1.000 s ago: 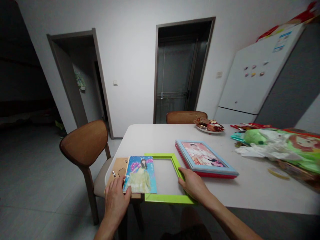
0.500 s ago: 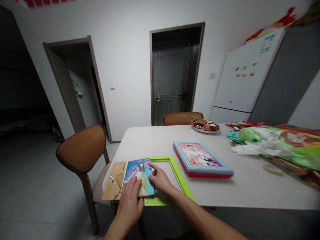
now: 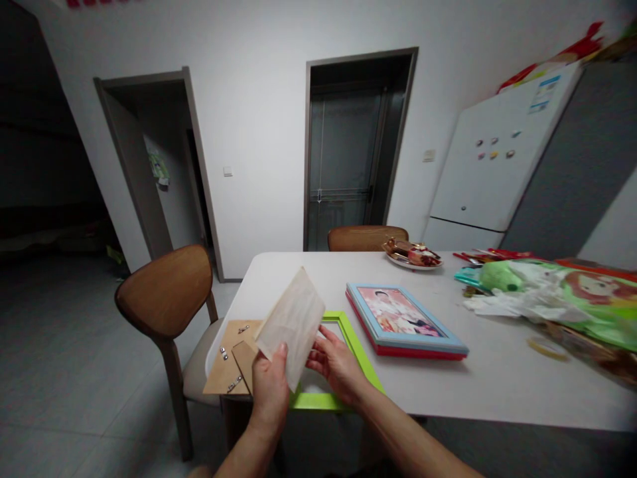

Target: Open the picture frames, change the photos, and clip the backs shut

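Observation:
A picture [image 3: 293,325] is raised and tilted above the table, its plain off-white back facing me. My left hand [image 3: 271,378] grips its lower left part, thumb across the back. At its right edge, my right hand [image 3: 336,365] has curled fingers against it. Below lies a lime green picture frame [image 3: 355,352], partly hidden by the picture and my hands. Left of it, a brown backing board [image 3: 221,372] with metal clips and a stand flap lies at the table's edge, partly covered by my left hand.
To the right, framed pictures [image 3: 408,318] are stacked, a light blue frame over a red one. A plate of wrapped items [image 3: 413,255] stands behind them. Green and white bags [image 3: 542,285] and a tape roll [image 3: 547,348] lie farther right. A wooden chair [image 3: 166,299] stands left of the white table [image 3: 448,392].
The picture has been lifted off the frame and board and turned, so its colourful printed face no longer shows. Both hands have closed on its edges. The view has shifted slightly.

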`<state>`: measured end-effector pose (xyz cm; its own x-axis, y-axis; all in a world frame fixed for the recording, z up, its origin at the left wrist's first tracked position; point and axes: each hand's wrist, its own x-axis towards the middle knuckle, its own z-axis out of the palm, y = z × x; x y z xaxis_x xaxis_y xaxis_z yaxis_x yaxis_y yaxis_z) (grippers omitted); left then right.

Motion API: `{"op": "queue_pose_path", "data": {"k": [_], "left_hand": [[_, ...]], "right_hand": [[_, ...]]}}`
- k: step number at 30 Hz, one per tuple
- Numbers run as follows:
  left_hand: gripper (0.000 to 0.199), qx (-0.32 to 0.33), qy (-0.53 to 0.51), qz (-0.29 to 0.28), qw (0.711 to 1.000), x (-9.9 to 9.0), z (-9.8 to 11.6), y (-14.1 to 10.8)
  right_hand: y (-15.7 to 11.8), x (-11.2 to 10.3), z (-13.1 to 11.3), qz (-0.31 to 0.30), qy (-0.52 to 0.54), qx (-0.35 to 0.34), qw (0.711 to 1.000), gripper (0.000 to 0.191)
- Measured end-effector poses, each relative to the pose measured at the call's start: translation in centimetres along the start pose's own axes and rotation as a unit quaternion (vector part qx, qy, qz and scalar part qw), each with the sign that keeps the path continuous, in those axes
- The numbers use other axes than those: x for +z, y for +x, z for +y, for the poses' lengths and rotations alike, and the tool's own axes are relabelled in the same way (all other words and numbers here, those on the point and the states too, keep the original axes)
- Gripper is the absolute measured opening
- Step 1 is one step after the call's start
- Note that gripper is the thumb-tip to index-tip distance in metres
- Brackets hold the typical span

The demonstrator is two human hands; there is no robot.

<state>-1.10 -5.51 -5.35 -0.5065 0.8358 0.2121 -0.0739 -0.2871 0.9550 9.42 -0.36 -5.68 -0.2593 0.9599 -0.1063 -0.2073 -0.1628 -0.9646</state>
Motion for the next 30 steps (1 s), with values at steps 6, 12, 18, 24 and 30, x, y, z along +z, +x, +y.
{"op": "queue_pose_path", "data": {"k": [6, 12, 18, 24, 30], "left_hand": [[0.042, -0.021, 0.016, -0.082, 0.996, -0.1, -2.8, -0.1], [0.042, 0.027, 0.220, -0.152, 0.963, -1.3, -3.4, -0.4], [0.042, 0.130, 0.348, -0.213, 0.904, -1.3, -4.2, -1.5], [0.038, 0.151, 0.378, -0.240, 0.881, -1.5, -4.4, -1.5], [0.029, 0.153, 0.390, -0.251, 0.873, -1.3, -3.5, -1.5]], "right_hand": [[0.5, -4.3, -1.1, 0.043, -0.088, -0.042, 0.994, 0.048], [1.9, -7.7, -1.5, 0.012, -0.211, -0.027, 0.977, 0.046], [3.0, -7.2, -1.0, 0.047, -0.423, -0.064, 0.903, 0.041], [3.9, -6.7, -1.1, 0.066, -0.514, -0.086, 0.851, 0.038], [3.4, -6.5, -1.1, 0.101, -0.627, -0.081, 0.769, 0.032]]}}
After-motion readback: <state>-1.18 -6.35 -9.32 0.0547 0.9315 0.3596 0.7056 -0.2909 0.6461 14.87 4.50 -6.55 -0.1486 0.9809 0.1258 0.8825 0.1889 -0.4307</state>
